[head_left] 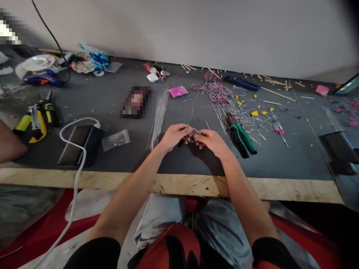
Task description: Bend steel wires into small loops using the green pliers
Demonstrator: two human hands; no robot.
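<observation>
Two hands pinch one small bent wire piece (192, 135) over the desk (179, 164), midway along, near its front edge. Your left hand (175, 136) and right hand (211, 142) both have fingers (187, 130) closed tight on it. Risk: thin wire could spring loose or prick you if your grip slips. Green pliers (241, 136) lie just right, straight wire bundle (159, 114) left.

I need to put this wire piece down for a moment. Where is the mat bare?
Bare mat lies between the hands and the wooden edge, and right of the green pliers toward the dark box. Crowded: the loose pins behind the pliers, the wire bundle beside the left hand, and the phone farther left.
</observation>
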